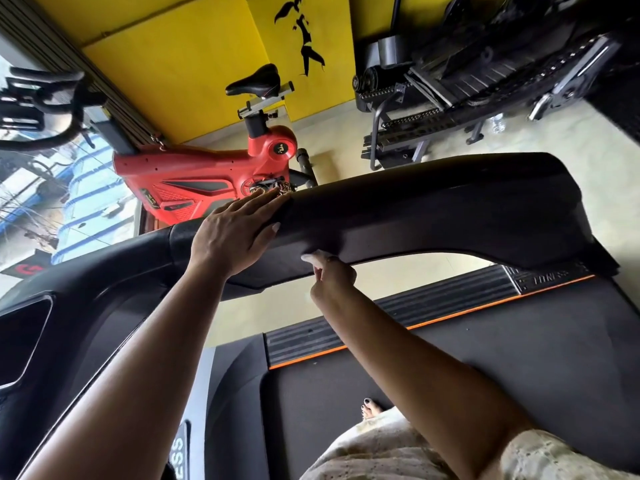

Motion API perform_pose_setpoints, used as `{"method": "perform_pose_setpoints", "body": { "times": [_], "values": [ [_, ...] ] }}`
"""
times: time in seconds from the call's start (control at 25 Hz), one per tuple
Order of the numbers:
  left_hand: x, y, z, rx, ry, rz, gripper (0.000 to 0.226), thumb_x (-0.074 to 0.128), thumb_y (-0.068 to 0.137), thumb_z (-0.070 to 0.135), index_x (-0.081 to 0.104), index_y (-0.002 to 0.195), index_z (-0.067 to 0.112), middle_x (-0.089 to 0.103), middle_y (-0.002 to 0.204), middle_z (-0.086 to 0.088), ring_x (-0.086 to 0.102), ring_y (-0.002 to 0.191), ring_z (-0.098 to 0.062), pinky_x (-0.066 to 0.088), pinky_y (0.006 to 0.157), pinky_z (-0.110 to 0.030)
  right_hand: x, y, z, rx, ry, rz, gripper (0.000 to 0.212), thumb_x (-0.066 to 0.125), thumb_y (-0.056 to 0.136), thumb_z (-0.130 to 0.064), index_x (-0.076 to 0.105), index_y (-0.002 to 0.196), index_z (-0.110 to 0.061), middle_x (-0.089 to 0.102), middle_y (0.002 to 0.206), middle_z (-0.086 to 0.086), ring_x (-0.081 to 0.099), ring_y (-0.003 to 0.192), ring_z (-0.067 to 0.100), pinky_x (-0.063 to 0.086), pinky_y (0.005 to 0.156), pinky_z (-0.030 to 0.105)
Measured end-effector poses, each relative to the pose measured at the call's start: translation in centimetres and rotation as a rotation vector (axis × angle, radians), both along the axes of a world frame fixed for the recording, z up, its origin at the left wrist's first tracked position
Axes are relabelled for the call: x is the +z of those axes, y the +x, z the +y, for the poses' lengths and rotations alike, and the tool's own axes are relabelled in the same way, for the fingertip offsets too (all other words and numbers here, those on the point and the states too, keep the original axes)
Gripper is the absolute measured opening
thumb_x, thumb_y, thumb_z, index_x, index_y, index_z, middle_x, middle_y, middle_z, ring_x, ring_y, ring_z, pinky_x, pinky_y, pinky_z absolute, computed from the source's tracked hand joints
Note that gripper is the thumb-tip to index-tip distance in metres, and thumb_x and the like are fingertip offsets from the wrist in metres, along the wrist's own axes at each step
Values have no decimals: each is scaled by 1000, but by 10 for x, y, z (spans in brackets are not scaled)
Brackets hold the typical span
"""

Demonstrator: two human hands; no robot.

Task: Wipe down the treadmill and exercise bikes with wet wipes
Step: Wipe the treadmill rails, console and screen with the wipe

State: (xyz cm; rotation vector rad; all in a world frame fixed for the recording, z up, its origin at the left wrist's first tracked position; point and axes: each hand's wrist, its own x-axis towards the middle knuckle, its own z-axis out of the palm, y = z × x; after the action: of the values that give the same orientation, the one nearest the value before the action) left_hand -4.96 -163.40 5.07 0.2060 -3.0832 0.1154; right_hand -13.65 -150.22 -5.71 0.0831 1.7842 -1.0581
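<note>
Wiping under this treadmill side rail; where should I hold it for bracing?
Take the side rail from above at its narrower stretch, where the left hand lies; rightward it flares, probably too wide to wrap. That leaves the lower edge free for the wipe.

Looked like a gym: held a red exercise bike (194, 174), a black treadmill (485, 341) with orange edging, a slatted black machine (485, 71), and a yellow wall (173, 64) bearing a black figure decal (306, 46).

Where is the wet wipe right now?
In the head view, near centre, the wet wipe is pinched in the right hand against the lower edge of the treadmill's black handrail, just below the left hand resting flat on it.
</note>
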Motion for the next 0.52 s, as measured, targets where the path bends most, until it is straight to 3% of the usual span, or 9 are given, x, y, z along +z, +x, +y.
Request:
{"method": "perform_pose_setpoints", "body": {
  "times": [0.04, 0.08, 0.16, 0.2, 0.32, 0.44, 0.52],
  "values": [
    [0, 0, 1, 0, -3, 4, 58, 23, 97, 51, 33, 151, 32, 41, 153, 4, 44, 138, -23, 42, 106, -42, 17, 4, 1, -118, -42, -78, 28, 55, 95, -36, 61, 108, -13, 61, 112, 5, 54, 112, 22, 36, 107, 30],
    [0, 1, 2, 0, -5, 7, 58, 23, 97, 51, 33, 151, 33, 41, 153, 5, 44, 138, -23, 42, 106, -42, 19, 10, -1, -369, -154, -81, 30, 59, 93, -27, 58, 117, -10, 58, 120, 5, 54, 114, 24, 40, 99, 26],
    [0, 1, 1, 1, -4, 20, 57, 24, 98, 50, 34, 151, 33, 41, 153, 5, 44, 138, -23, 42, 106, -42, 30, 29, 6, -846, -288, 88, 28, 56, 90, -5, 54, 118, -3, 54, 118, 7, 55, 104, 22, 44, 83, 23],
    [-1, 1, 1, -1, -2, 26, 57, 25, 98, 50, 34, 151, 32, 42, 152, 4, 44, 137, -23, 42, 106, -42, 32, 39, 8, -923, -307, 170, 29, 54, 89, 2, 52, 118, -1, 51, 114, 7, 53, 100, 19, 44, 81, 20],
    [-3, 1, 1, -15, -8, 28, 56, 26, 98, 48, 34, 151, 30, 41, 153, 3, 43, 138, -24, 41, 107, -44, 10, 42, 7, -924, -235, 192, 30, 52, 86, 11, 53, 115, 2, 52, 117, 14, 55, 101, 22, 45, 84, 24],
    [-2, 2, 1, -14, -4, 21, 57, 24, 99, 47, 33, 152, 29, 39, 154, 2, 40, 140, -23, 39, 109, -43, -14, 14, 25, -979, -306, -82, 16, 47, 94, 3, 51, 99, -12, 55, 111, 14, 60, 93, 26, 53, 69, 26],
    [-1, -1, 3, -25, 0, 8, 58, 23, 99, 46, 32, 152, 28, 38, 154, 2, 38, 141, -23, 36, 111, -43, -14, 0, 40, -980, -378, -202, 28, 41, 98, 0, 41, 82, -23, 51, 107, 9, 58, 87, 22, 50, 62, 23]
  ]
}}
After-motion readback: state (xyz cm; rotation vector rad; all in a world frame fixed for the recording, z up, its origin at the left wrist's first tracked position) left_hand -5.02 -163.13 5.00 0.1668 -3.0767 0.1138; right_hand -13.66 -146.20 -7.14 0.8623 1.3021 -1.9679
